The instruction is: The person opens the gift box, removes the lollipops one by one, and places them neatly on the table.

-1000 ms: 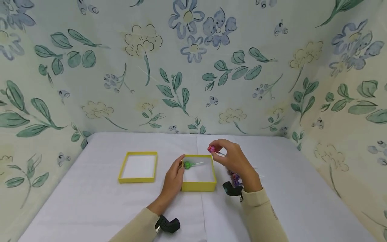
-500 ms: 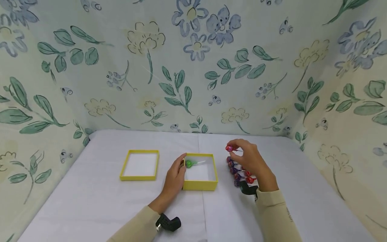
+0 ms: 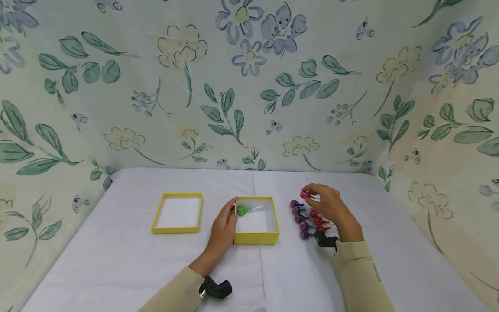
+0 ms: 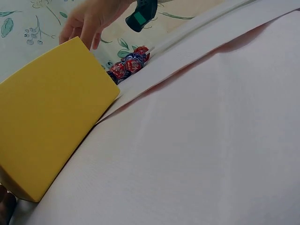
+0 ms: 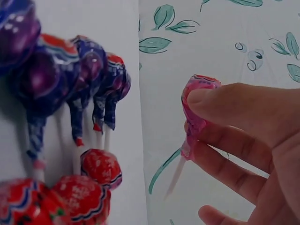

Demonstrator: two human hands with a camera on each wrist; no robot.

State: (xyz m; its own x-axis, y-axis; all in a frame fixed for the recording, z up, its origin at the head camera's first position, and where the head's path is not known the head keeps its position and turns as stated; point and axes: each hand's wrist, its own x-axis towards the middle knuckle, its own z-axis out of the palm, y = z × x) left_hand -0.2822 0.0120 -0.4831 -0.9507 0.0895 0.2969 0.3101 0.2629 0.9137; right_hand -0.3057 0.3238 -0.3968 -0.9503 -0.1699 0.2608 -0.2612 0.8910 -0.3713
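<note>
My right hand pinches a pink-wrapped lollipop between thumb and fingers, its white stick angled down in the right wrist view. In the head view it is raised at the far end of a row of purple-blue lollipops. Red lollipops lie just right of that row. My left hand holds the yellow box at its left wall. The box is uncovered, and a green lollipop lies inside near its left wall, stick to the right.
A shallow yellow lid with a white inside lies to the left of the box on the white-covered table. Floral cloth hangs behind the table and along both sides.
My right hand has moved right with the pink lollipop, from beside the box to over the lollipop rows, then slightly lower. My left hand stays at the box.
</note>
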